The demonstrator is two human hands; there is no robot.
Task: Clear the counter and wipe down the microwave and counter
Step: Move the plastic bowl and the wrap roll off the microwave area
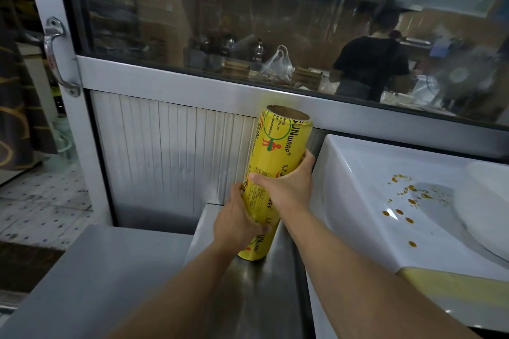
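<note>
A tall yellow roll of cling wrap (278, 151) stands nearly upright, leaning slightly right, with its lower end on the steel counter (256, 297). My left hand (237, 224) grips its lower part from the left. My right hand (286, 183) wraps around its middle from the right. Right beside the roll is the white microwave (366, 187), its top spotted with orange-brown sauce drips (405, 201).
A white plate or lid (484, 206) lies on the microwave's right side. A lower steel surface (96, 278) sits at left. Behind the roll is a ribbed white panel (170, 157) under a glass window, with a door handle (56, 55) at left. A person stands beyond the glass.
</note>
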